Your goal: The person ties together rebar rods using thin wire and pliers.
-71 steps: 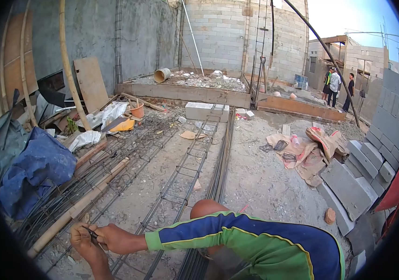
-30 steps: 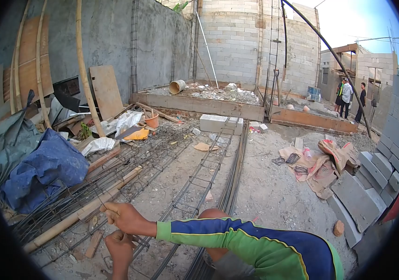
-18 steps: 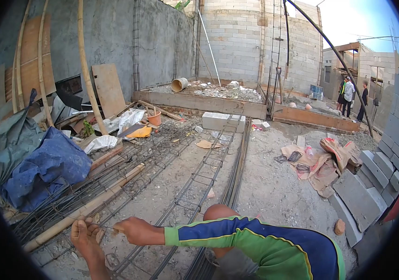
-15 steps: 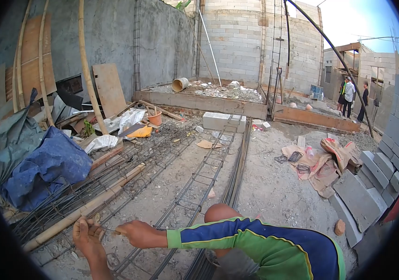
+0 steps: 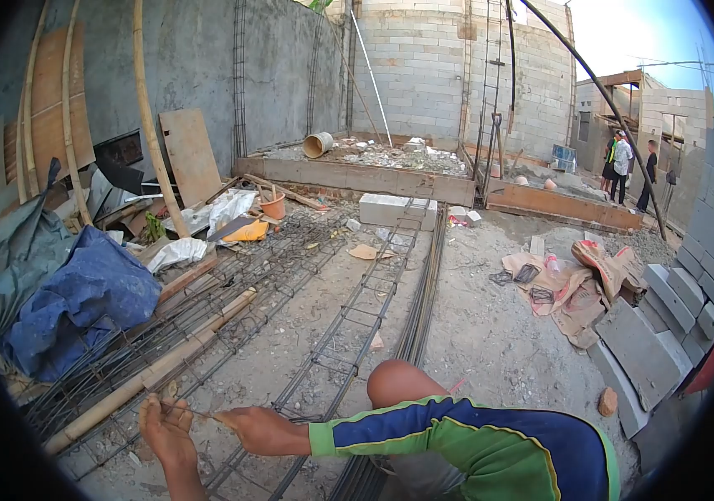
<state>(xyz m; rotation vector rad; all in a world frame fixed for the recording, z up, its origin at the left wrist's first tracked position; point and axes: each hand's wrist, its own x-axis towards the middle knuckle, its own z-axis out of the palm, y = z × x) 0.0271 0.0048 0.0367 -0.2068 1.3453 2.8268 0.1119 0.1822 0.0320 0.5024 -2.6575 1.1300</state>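
At the lower left, my left hand (image 5: 169, 436) is turned palm up with its fingers curled at one end of a thin dark wire (image 5: 198, 412). My right hand (image 5: 263, 429), in a green and blue sleeve (image 5: 407, 424), is closed on a small tool whose tan tip shows at the wire's other end; the rest of it is hidden in the fist. Both hands are above the ground beside a long rebar frame (image 5: 349, 321). A bundle of straight steel rods (image 5: 415, 321) lies to the right of that frame.
A bamboo pole (image 5: 152, 371) and more rebar frames lie on the left near a blue tarp (image 5: 86, 288). Grey blocks (image 5: 645, 355) and torn paper sacks (image 5: 570, 292) are on the right. A white block (image 5: 397, 212) is ahead. Several people (image 5: 622, 169) stand far off.
Both hands have shifted slightly to the right in view, still at the wire. The left fingers are a little more spread. The camera view has moved slightly.
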